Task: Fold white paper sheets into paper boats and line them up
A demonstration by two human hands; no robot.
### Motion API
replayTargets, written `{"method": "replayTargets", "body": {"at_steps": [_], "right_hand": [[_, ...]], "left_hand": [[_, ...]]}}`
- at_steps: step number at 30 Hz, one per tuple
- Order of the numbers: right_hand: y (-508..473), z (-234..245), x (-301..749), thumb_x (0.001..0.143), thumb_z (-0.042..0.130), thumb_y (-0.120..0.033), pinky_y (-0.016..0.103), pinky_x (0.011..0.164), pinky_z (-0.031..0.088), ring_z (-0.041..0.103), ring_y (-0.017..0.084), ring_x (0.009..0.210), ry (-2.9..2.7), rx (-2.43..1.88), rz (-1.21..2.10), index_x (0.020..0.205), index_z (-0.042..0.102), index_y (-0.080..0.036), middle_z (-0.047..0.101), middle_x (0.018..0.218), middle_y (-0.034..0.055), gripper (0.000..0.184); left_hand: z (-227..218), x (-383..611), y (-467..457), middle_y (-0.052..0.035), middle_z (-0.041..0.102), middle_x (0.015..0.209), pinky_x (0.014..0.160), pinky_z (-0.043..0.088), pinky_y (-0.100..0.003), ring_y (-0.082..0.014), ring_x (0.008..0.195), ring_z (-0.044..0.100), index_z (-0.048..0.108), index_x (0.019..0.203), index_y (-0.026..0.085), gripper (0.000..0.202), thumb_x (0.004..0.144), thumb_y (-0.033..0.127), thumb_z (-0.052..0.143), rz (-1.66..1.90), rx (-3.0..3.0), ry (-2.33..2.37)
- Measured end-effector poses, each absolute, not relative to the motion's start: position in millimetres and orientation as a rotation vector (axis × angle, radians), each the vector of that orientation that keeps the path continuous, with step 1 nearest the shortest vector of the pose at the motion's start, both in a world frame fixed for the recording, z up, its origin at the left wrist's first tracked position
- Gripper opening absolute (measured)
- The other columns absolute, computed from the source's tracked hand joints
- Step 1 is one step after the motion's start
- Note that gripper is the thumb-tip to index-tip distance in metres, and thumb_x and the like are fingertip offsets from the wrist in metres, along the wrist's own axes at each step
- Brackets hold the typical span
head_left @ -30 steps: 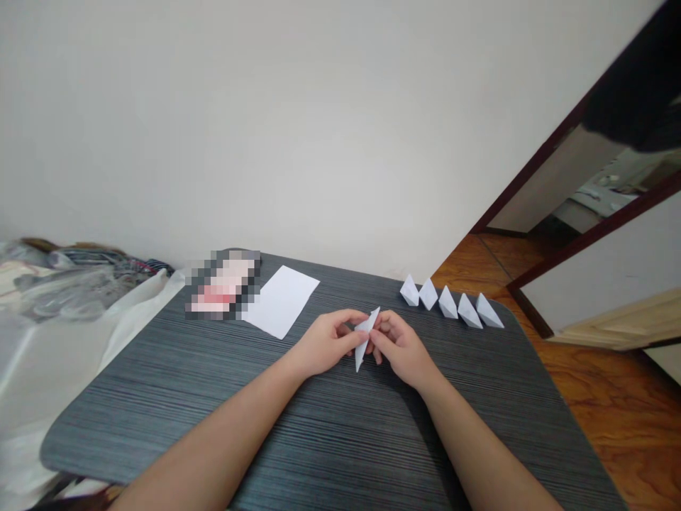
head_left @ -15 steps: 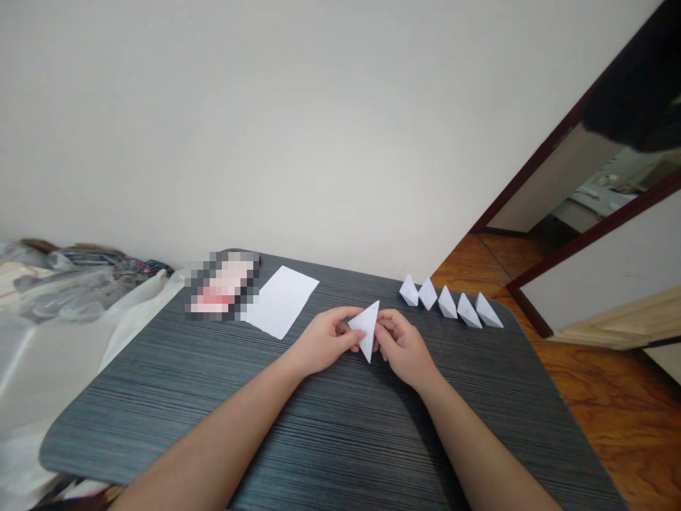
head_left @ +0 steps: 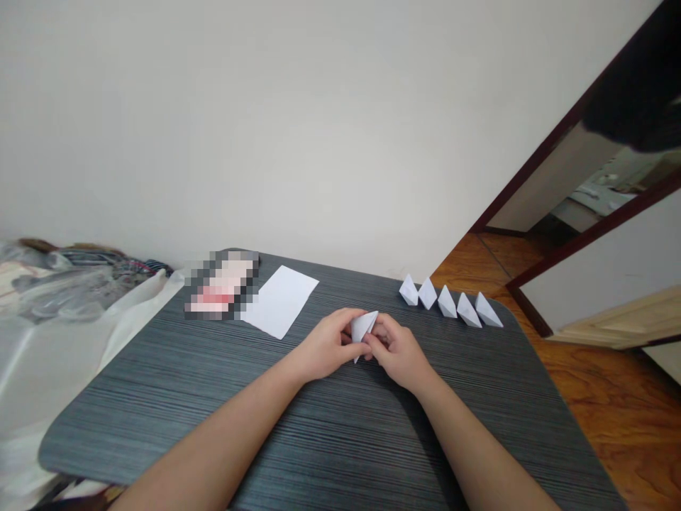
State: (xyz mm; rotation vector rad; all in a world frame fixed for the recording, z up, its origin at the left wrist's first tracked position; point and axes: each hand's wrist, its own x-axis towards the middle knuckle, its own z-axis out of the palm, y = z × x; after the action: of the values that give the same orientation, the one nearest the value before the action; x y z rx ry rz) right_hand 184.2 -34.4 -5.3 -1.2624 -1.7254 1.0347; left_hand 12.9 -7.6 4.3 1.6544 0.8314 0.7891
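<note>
Between both hands, above the dark table (head_left: 298,433), is a small piece of folded white paper (head_left: 362,326). My left hand (head_left: 327,346) grips its left side, thumb across the lower front. On the other side, my right hand (head_left: 400,355) pinches the paper with thumb and fingers, which cover part of its lower edge. A pointed corner sticks up between the hands, and a thin tip shows below the left thumb. Several folded white paper boats (head_left: 447,303) stand in a row at the table's far right.
White paper sheets (head_left: 281,301) lie flat left of my hands. A pixelated pink and black item (head_left: 223,284) is beside them at the back left. Clear plastic and fabric (head_left: 79,291) are heaped left of the table. A pale wall (head_left: 319,142) rises behind it.
The folded paper has turned and opened from a flat triangle into a more rounded shape. My fingers have closed in around it, and the left thumb has moved lower.
</note>
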Motion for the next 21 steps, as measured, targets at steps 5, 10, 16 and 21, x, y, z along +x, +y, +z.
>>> {"method": "replayTargets", "body": {"at_steps": [5, 10, 16, 21], "right_hand": [[-35.1, -2.9, 184.0, 0.086, 0.048, -0.022, 0.024, 0.053, 0.047, 0.062, 0.014, 0.056, -1.738, -1.291, 1.006, 0.106, 0.051, -0.021, 0.065, 0.071, 0.0000, 0.020], [-33.2, -4.6, 186.8, 0.088, 0.043, -0.019, 0.024, 0.053, 0.044, 0.057, 0.012, 0.051, -1.700, -1.316, 0.891, 0.116, 0.050, -0.021, 0.061, 0.065, -0.0018, 0.029], [-32.7, -12.5, 192.9, 0.090, 0.038, -0.019, 0.025, 0.054, 0.043, 0.052, 0.012, 0.054, -1.712, -1.251, 0.824, 0.112, 0.060, -0.021, 0.057, 0.067, 0.0005, 0.031], [-33.0, -14.3, 195.8, 0.090, 0.039, -0.016, 0.026, 0.055, 0.044, 0.051, 0.011, 0.057, -1.743, -1.170, 0.770, 0.110, 0.061, -0.022, 0.055, 0.076, 0.0022, 0.031]], "left_hand": [[5.7, 13.1, -8.3, -0.0111, 0.057, 0.112, 0.074, 0.049, -0.029, -0.0186, 0.091, 0.058, 0.051, 0.120, 0.017, 0.044, 0.077, 0.023, 0.058, 0.800, 1.645, 0.847], [8.0, 12.1, -7.9, -0.0095, 0.059, 0.113, 0.078, 0.048, -0.030, -0.0171, 0.090, 0.060, 0.048, 0.122, 0.017, 0.042, 0.080, 0.016, 0.051, 0.825, 1.549, 0.784], [6.2, 10.8, -3.2, -0.0089, 0.057, 0.117, 0.082, 0.048, -0.031, -0.0181, 0.098, 0.058, 0.051, 0.118, 0.017, 0.037, 0.081, 0.017, 0.050, 0.890, 1.390, 0.794], [4.4, 11.6, -1.0, -0.0063, 0.065, 0.087, 0.071, 0.053, -0.035, -0.0161, 0.074, 0.064, 0.047, 0.118, 0.017, 0.037, 0.081, 0.025, 0.053, 0.808, 1.189, 0.772]]}}
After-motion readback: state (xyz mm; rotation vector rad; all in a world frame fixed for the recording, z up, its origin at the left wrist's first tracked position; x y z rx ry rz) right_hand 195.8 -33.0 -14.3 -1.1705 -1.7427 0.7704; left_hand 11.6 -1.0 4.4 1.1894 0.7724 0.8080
